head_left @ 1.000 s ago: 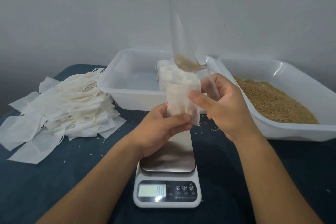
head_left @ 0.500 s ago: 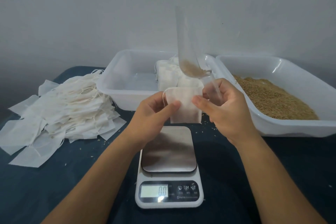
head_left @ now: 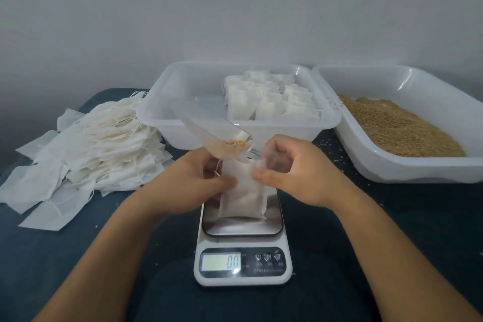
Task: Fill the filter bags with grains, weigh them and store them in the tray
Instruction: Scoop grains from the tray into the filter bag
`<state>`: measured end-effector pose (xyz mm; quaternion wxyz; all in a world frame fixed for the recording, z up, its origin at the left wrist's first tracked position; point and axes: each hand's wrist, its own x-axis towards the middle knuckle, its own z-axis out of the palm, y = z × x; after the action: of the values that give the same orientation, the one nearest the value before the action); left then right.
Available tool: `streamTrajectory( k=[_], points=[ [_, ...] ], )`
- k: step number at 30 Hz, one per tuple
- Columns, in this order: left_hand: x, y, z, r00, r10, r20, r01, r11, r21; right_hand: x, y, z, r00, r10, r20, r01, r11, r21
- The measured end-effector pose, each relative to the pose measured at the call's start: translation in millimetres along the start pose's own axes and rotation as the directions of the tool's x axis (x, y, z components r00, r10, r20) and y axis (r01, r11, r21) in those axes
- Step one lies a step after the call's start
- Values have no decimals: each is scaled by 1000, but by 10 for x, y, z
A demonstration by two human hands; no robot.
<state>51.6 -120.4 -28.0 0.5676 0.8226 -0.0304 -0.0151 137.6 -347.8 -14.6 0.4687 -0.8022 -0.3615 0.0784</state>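
Observation:
A white filter bag (head_left: 243, 198) hangs low over the steel plate of the scale (head_left: 243, 264), whose display reads 0.0. My left hand (head_left: 193, 185) pinches the bag's left top edge. My right hand (head_left: 295, 172) pinches the right top edge and also grips the handle of a clear plastic scoop (head_left: 209, 125). The scoop lies tilted to the left above the bag's mouth, with a small heap of grains (head_left: 235, 143) near its handle end. Behind it, the storage tray (head_left: 156, 123) holds several filled bags (head_left: 269, 102) on its right side.
A second white tray (head_left: 392, 167) at the right holds loose brown grain (head_left: 397, 125). A pile of empty filter bags (head_left: 91, 149) with strings lies at the left on the dark cloth. Stray grains dot the cloth between the trays.
The scoop has swung from upright down to the left, nearly level. Both hands and the bag have dropped closer to the scale plate.

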Motion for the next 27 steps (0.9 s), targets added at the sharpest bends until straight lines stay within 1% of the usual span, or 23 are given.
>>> streamTrajectory(
  k=[2, 4, 6, 8, 11, 15, 19, 21, 24, 27],
  points=[
    [13, 9, -11, 999, 32, -18, -29, 991, 133, 21, 38, 13, 999, 40, -20, -42, 996, -74],
    [20, 11, -26, 997, 71, -12, -66, 972, 224, 31, 62, 5, 996, 77, -34, -80, 992, -97],
    [24, -18, -34, 996, 75, -46, -59, 959, 278, 35, 74, -3, 994, 103, -36, -105, 992, -71],
    [38, -61, -44, 993, 51, -108, -17, 955, 297, 36, 73, -8, 992, 117, -45, -119, 992, -34],
    [67, -123, -64, 984, 41, -175, 11, 958, 285, 31, 53, -2, 988, 124, -92, -124, 992, -1],
    [115, -179, -103, 951, 22, -307, 62, 964, 260, 36, 27, 5, 978, 77, -192, -78, 997, 6],
    [160, -234, -124, 873, -3, -488, 96, 981, 167, 38, 60, -3, 948, 49, -314, -54, 998, -10],
    [188, -247, -139, 830, -21, -557, 105, 987, 119, 49, 62, -14, 923, 35, -383, -45, 999, -16],
    [221, -264, -151, 793, -32, -608, 114, 989, 97, 65, 76, -29, 890, 34, -456, -44, 999, -10],
    [240, -275, -159, 794, -34, -607, 119, 988, 99, 87, 120, -46, 863, 44, -504, -61, 998, -18]
  ],
)
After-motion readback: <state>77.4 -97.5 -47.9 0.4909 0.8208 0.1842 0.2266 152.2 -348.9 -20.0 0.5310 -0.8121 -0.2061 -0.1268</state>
